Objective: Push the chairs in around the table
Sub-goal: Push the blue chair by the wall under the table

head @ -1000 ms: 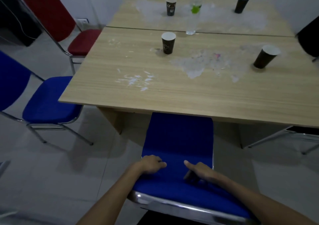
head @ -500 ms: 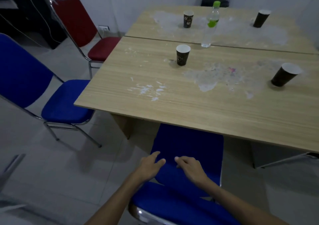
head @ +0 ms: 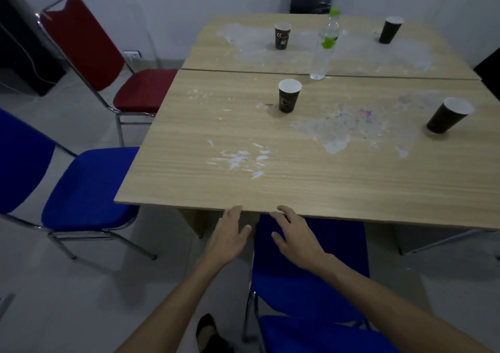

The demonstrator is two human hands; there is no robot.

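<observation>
The blue chair (head: 311, 277) nearest the camera stands at the near edge of the wooden table (head: 311, 163), its seat partly hidden under the tabletop and its backrest cut off by the bottom of the view. Both hands hang above it with fingers loosely spread and gripping nothing: the left hand (head: 230, 237) lies just off the seat's left edge, over the floor, and the right hand (head: 296, 237) lies over the seat, their fingertips close to the table's near edge; whether they touch it cannot be told.

Left of the table a second blue chair (head: 86, 190) stands with only the edge of its seat under the table, its backrest cut off by the frame. Beyond it, at the table's left side, a red chair (head: 108, 68) also stands out. Chair legs (head: 443, 241) show under the table's right end; the seat is hidden.

On the table stand four dark paper cups (head: 289, 95) and a clear bottle (head: 324, 44).
</observation>
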